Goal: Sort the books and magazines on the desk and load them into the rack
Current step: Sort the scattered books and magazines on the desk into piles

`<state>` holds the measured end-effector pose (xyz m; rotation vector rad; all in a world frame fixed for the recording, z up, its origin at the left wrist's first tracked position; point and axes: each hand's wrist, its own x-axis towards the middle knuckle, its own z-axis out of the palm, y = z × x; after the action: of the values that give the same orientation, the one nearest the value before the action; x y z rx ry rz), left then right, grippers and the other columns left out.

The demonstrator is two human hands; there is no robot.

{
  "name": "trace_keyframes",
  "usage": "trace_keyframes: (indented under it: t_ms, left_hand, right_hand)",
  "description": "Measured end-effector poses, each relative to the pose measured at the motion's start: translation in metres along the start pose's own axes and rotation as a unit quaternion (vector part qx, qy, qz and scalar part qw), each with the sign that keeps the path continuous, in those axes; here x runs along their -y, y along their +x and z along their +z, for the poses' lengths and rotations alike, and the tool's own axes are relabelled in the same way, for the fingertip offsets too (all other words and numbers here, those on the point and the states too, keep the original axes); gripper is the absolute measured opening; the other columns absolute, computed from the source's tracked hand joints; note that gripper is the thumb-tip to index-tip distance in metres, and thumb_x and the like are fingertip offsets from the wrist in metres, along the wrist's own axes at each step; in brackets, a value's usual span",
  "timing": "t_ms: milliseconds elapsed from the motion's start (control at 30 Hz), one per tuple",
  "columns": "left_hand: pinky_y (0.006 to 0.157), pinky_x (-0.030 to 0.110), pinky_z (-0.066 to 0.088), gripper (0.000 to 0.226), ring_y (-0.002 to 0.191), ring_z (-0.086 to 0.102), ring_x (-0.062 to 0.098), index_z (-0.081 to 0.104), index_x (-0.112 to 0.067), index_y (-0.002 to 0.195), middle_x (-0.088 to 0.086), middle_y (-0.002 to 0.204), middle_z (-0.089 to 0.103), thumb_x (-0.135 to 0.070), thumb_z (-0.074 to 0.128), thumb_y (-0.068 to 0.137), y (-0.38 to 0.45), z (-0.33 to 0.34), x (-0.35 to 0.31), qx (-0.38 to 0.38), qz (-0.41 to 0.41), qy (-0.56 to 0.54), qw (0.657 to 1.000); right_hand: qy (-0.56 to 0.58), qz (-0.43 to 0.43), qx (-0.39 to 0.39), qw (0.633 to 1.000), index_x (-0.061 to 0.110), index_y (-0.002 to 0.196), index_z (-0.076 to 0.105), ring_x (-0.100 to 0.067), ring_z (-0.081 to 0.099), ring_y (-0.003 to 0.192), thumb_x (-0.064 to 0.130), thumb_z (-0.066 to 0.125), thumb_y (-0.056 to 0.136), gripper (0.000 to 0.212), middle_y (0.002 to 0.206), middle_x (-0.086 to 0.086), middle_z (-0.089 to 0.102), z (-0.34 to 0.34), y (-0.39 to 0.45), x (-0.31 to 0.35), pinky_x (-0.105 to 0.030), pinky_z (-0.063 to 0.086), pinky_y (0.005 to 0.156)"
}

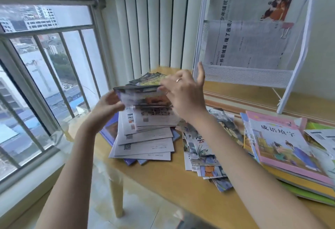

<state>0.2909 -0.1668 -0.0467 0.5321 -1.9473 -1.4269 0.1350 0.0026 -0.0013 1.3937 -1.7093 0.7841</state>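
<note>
With my left hand (107,103) and right hand (183,92) both holding the thin magazine (143,95) above the left pile (145,138) on the bench (163,183), I should keep it flat and carry it toward the rack (248,76).

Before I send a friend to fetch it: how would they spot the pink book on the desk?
Start at the white rack standing at the back of the wooden desk. In front of it, at the desk's right end, lies a pile of books. The pink book is on top, face up: a pink border and an illustrated cover with large dark characters, while the books under it show yellow and green edges.
</note>
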Motion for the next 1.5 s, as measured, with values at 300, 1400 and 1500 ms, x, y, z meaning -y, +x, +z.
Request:
trace_keyframes:
  t_ms: [300, 1400, 1500]
  left_hand:
    - [0.065, 0.021, 0.051, 0.013, 0.067, 0.063, 0.004, 0.069, -0.027, 0.078, -0.011, 0.072, 0.070, -0.022, 0.080, 0.074, 0.039, 0.021, 0.000, -0.192, -0.009, 0.001, 0.981]
    - [0.062, 0.028, 0.046, 0.025, 0.080, 0.062, 0.030, 0.059, -0.004, 0.101, 0.016, 0.090, 0.060, -0.007, 0.058, 0.076, 0.055, 0.025, 0.036, -0.182, -0.255, -0.049, 0.948]
    - [0.059, 0.025, 0.040, 0.017, 0.069, 0.049, 0.021, 0.049, -0.009, 0.100, 0.008, 0.078, 0.046, -0.004, 0.053, 0.084, 0.039, 0.022, 0.036, -0.209, -0.301, -0.102, 0.925]
  right_hand:
    - [0.068, 0.150, 0.116, 0.980, 0.036, 0.149, 0.005, -0.019, 0.029, 0.140, 0.027, 0.064, 0.085, 0.087, 0.159, 0.002, 0.015, 0.010, 0.000, -0.033, -0.061, 0.000, 0.110]
    - [0.017, 0.084, 0.556, 0.827, 0.031, 0.152, 0.001, -0.019, -0.003, 0.147, 0.085, 0.032, 0.074, 0.099, 0.160, 0.000, 0.005, 0.061, -0.061, -0.028, -0.063, -0.019, 0.106]
    - [0.025, 0.077, 0.550, 0.831, 0.034, 0.152, 0.003, -0.023, 0.004, 0.147, 0.079, 0.028, 0.082, 0.087, 0.160, -0.006, 0.007, 0.070, -0.059, -0.013, -0.059, -0.009, 0.113]
